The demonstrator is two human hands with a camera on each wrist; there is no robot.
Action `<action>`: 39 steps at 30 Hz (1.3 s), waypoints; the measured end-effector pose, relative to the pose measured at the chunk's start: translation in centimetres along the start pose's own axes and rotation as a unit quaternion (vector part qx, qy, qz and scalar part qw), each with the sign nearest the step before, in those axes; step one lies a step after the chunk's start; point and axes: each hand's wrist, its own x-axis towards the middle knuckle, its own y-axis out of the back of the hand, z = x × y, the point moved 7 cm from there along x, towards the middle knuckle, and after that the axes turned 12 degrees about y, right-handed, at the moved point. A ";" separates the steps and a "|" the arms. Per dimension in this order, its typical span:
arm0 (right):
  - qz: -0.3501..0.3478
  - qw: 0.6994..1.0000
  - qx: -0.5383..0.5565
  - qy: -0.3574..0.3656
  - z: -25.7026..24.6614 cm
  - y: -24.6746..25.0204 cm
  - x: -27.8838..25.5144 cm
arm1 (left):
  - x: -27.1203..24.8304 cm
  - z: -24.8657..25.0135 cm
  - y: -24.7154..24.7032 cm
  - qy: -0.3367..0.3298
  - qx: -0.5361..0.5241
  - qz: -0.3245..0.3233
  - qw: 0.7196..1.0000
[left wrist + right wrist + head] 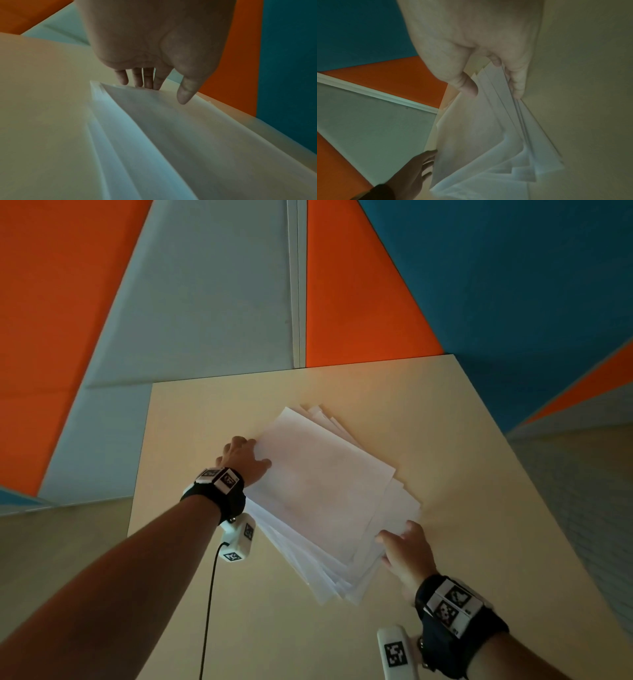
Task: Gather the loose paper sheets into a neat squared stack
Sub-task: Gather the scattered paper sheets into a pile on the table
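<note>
A fanned pile of white paper sheets (325,491) lies askew on the beige table (445,422), its corners spread at the near end. My left hand (253,457) is at the pile's left long edge. In the left wrist view its straight fingers (147,81) stand against that edge of the sheets (171,135), the thumb hovering over the top sheet. My right hand (397,539) holds the near right corner. The right wrist view shows its thumb (469,88) on top and its fingers (517,86) below, pinching the sheets (479,128). The left hand (419,166) shows there with its fingers spread.
The table's far edge (308,368) meets a wall of orange, grey and blue panels (205,285). Its left edge (137,491) drops off near my left forearm. A black cable (209,594) hangs from the left wrist camera.
</note>
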 end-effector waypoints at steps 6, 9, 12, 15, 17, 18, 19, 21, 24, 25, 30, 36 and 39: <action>-0.022 0.996 -0.077 0.025 -2.2 -0.9 -0.9 | -1.2 0.1 0.0 -0.013 0.026 -0.024 0.999; 0.009 0.977 -0.189 0.101 -5.3 0.7 1.0 | -3.1 -1.3 0.9 0.027 -0.028 0.026 0.999; -0.005 0.944 -0.266 0.196 -9.9 0.2 4.8 | -5.8 -4.8 -0.1 0.150 -0.145 0.013 0.978; -0.054 0.910 -0.350 0.217 -12.6 -1.9 8.0 | -9.5 -7.0 -3.5 0.244 -0.366 -0.074 0.895; -0.076 0.893 -0.387 0.216 -13.2 -3.1 8.9 | -12.0 -6.3 -5.3 0.270 -0.478 -0.115 0.828; -0.083 0.888 -0.401 0.210 -13.2 -3.4 9.0 | -12.7 -5.9 -6.1 0.278 -0.499 -0.132 0.810; -0.086 0.883 -0.414 0.204 -13.1 -3.8 9.1 | -13.2 -5.3 -6.7 0.281 -0.519 -0.148 0.794; -0.088 0.872 -0.438 0.200 -12.9 -4.1 9.0 | -13.4 -4.1 -7.0 0.280 -0.560 -0.172 0.761; -0.111 0.866 -0.450 0.189 -12.2 -4.6 8.8 | -13.1 -3.6 -7.0 0.291 -0.601 -0.185 0.721; -0.120 0.867 -0.446 0.186 -11.9 -4.7 8.7 | -13.1 -3.6 -7.0 0.294 -0.604 -0.189 0.716; -0.105 0.866 -0.453 0.185 -11.7 -4.3 8.4 | -12.9 -3.6 -6.6 0.305 -0.589 -0.185 0.725; -0.099 0.859 -0.467 0.186 -11.8 -4.2 8.3 | -12.6 -2.3 -6.1 0.309 -0.584 -0.160 0.733; -0.096 0.859 -0.468 0.187 -11.7 -4.1 8.2 | -12.9 -2.1 -6.2 0.313 -0.588 -0.171 0.726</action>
